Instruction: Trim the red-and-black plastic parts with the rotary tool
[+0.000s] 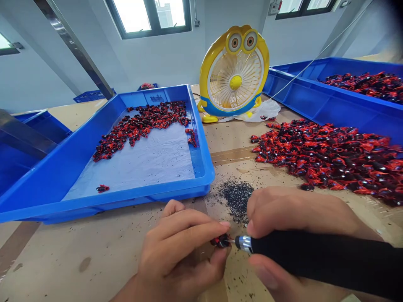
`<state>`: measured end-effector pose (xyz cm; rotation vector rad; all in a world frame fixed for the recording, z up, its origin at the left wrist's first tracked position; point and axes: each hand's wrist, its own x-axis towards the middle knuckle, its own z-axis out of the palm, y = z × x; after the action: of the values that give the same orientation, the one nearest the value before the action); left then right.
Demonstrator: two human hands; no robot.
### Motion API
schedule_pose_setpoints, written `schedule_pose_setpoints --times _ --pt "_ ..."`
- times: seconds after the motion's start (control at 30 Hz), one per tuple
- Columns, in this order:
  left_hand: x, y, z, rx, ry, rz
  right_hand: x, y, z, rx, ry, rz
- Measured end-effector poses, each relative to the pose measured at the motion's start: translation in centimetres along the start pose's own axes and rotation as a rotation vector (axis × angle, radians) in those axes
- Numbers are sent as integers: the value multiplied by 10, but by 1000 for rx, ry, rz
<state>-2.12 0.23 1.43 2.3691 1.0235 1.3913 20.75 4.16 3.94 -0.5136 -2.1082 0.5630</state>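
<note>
Dark crumbs point(236, 195), blue tray point(203, 153) and fan point(235, 82) lie beyond the hands point(185, 247) point(292, 218).

Tray point(151, 196) L, pcs pile point(327, 157) R.

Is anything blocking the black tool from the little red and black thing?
Nothing visible is. The black tool in the right hand has its metal tip right at the red and black piece, pinched by the left hand.

Black tool point(315, 256) against red-black piece point(222, 240)
</note>
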Motion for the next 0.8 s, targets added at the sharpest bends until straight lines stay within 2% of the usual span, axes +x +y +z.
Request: schedule_pose_setpoints --times 0.4,0.57,0.8 --pt "3 2 -1 24 6 13 0 -2 1 -4 52 23" --pt "2 2 0 14 -4 19 -1 -3 0 5 12 30" --pt "2 4 -2 29 -21 10 0 0 2 -8 20 37"
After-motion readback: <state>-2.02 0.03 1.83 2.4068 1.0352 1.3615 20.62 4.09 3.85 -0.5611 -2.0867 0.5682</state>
